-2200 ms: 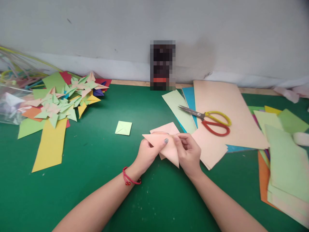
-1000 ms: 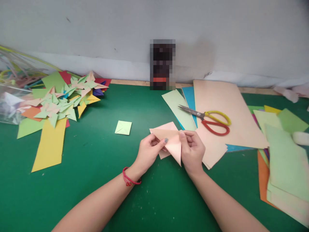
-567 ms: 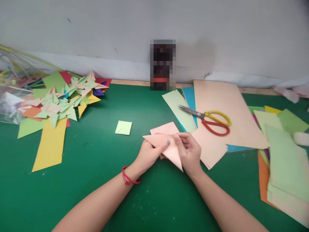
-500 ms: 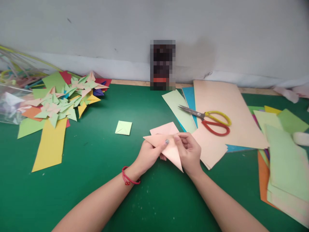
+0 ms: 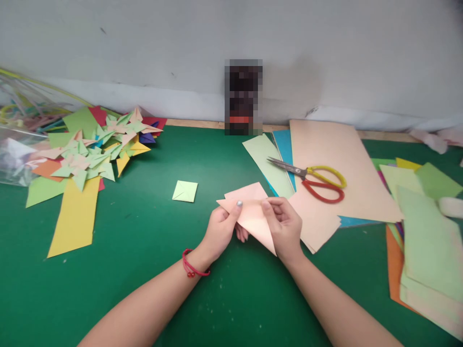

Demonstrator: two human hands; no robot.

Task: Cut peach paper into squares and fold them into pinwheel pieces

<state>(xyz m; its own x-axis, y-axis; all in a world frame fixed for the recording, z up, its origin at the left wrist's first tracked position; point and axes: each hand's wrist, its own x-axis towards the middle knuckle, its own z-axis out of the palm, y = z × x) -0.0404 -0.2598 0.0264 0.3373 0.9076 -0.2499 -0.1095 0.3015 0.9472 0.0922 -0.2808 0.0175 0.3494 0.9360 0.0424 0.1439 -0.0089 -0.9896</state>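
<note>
both forearms angle inward; left hand [image 5: 220, 231] and right hand [image 5: 285, 226] pinch, thumbs on top.

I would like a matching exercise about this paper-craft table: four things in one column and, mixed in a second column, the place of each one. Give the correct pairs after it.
Things:
1. scissors
2. peach folded triangle
3. small light green folded square
4. pile of folded paper stars

Places:
A. far left of the green mat, beside a clear plastic bag
B. alone on the mat, left of the hands
C. on the big peach sheet at the right
D. pinched between the left hand and the right hand

Pairs: 1-C, 2-D, 3-B, 4-A
</note>
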